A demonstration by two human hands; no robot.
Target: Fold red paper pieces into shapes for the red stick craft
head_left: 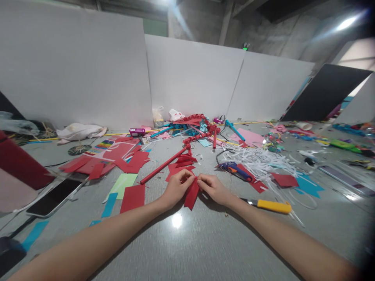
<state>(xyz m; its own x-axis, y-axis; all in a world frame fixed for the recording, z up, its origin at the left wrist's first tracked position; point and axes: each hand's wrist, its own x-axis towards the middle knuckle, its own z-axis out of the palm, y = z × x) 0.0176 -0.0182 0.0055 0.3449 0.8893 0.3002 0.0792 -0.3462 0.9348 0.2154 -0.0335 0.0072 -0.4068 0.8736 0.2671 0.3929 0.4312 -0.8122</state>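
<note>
My left hand (pixel 175 189) and my right hand (pixel 213 188) meet at the middle of the grey table (pixel 205 242). Both pinch the top of a folded red paper piece (pixel 191 194), which hangs down between them in narrow pleats. The fingers of both hands are closed on it. Just beyond lie several red paper petals (pixel 181 164) and a long red rolled paper stick (pixel 164 166). A yellow-handled utility knife (pixel 271 205) rests beside my right forearm.
A blue glue gun (pixel 234 169) and white paper shreds (pixel 260 160) lie to the right. Red card sheets (pixel 102 160), a green sheet (pixel 124 182) and a phone (pixel 55 197) lie to the left. White partition boards (pixel 193 78) stand behind the table.
</note>
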